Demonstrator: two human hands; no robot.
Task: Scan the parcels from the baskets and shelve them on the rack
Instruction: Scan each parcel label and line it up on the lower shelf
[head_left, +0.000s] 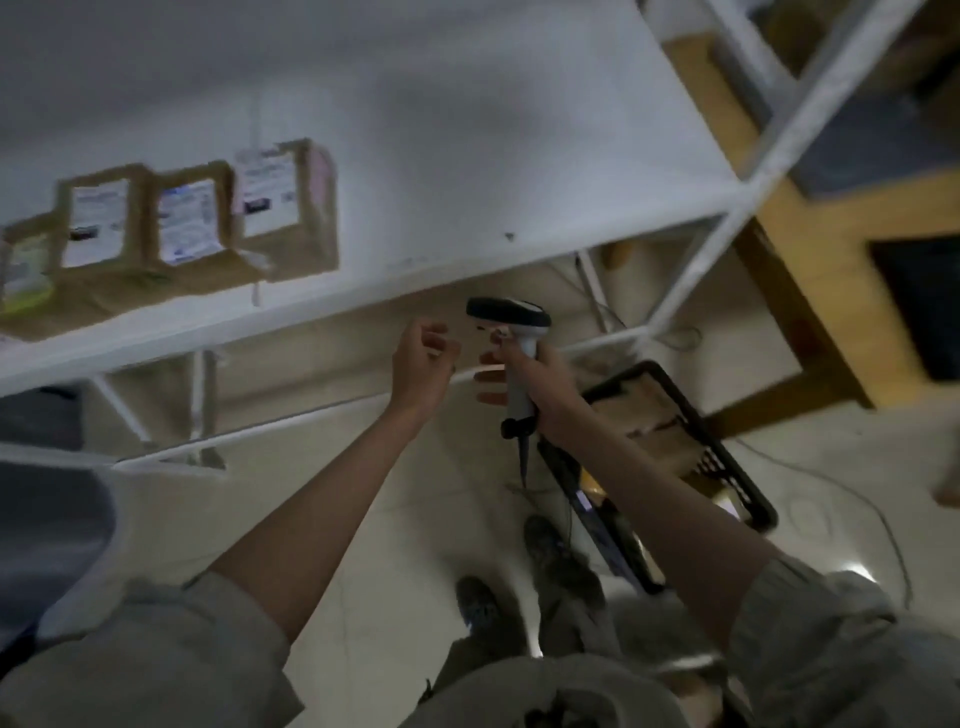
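My right hand (540, 384) grips the handle of a white and black barcode scanner (511, 319), its head pointing left just below the rack's shelf edge. My left hand (423, 364) hovers beside it with loosely curled fingers and holds nothing. Several brown parcels (192, 223) with white labels stand in a row on the left part of the white rack shelf (467, 182). A black basket (680, 452) with brown parcels inside sits on the floor under my right forearm.
The rack's white uprights (727, 223) cross at the right. A wooden table (810, 244) stands beyond them. Cables (831, 483) lie on the pale floor. My feet (519, 582) stand by the basket. A lower rack rail (270, 426) runs below the shelf.
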